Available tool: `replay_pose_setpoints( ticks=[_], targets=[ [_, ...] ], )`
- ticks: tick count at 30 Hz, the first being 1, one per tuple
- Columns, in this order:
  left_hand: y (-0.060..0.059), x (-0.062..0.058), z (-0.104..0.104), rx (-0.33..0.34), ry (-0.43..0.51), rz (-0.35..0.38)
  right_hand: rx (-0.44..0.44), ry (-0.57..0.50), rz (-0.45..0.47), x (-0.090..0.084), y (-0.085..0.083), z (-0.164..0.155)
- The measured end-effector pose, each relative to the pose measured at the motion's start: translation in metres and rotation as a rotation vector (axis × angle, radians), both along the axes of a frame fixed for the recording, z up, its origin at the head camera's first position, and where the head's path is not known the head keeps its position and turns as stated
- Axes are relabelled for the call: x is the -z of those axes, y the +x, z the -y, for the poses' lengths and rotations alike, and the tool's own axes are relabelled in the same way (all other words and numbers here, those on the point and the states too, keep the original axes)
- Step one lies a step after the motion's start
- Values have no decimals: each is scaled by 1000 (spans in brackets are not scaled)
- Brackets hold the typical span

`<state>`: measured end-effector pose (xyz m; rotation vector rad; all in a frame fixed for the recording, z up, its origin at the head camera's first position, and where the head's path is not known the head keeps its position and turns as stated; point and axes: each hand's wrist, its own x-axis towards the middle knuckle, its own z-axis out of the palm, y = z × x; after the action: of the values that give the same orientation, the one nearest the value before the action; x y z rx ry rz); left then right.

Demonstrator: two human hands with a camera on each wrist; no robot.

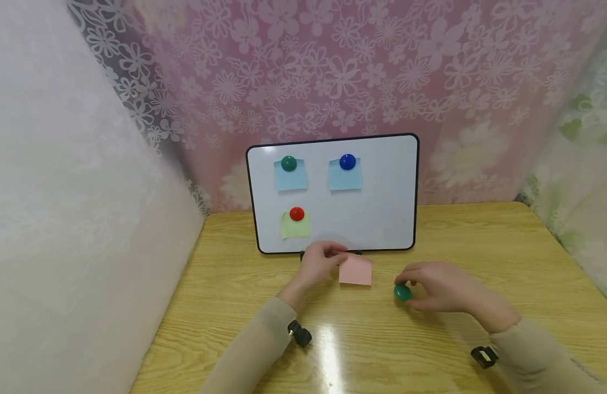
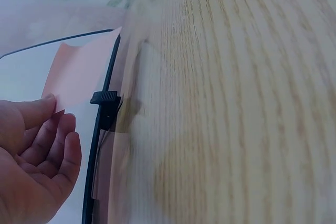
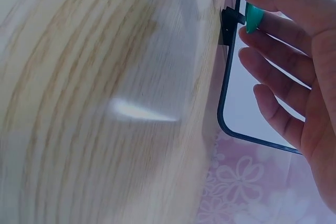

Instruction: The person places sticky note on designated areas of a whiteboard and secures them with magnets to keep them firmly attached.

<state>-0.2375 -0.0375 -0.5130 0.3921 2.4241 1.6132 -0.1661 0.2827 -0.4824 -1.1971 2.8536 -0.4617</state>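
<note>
My left hand [image 1: 319, 264] pinches a pink sticky note [image 1: 355, 270] by its upper left corner, just in front of the whiteboard's lower edge. In the left wrist view the note [image 2: 81, 72] bends slightly, held between thumb and fingers. To the right, my right hand [image 1: 438, 287] holds a round green magnet [image 1: 403, 293] between thumb and fingertips, above the table. The right wrist view shows this magnet [image 3: 254, 17] edge-on, with the other fingers loosely spread. Behind both hands stands the whiteboard [image 1: 377, 219].
On the board, a green magnet [image 1: 289, 163] and a blue magnet [image 1: 348, 162] hold blue notes, and a red magnet [image 1: 297, 214] holds a yellow-green note [image 1: 296, 229]. Black clips [image 2: 107, 106] support its lower edge. Flowered curtain [image 1: 333, 71] hangs behind the wooden table [image 1: 225, 295].
</note>
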Motion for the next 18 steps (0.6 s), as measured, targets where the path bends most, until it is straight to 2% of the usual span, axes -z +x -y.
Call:
replay_pose_setpoints(
  ticks=[7,18],
  targets=[
    [-1,3,2,-18,27,-11,13,-19,23,-2,-1,6],
    [1,5,7,-56,72,-19,43,-43,-4,6,-6,7]
  ],
)
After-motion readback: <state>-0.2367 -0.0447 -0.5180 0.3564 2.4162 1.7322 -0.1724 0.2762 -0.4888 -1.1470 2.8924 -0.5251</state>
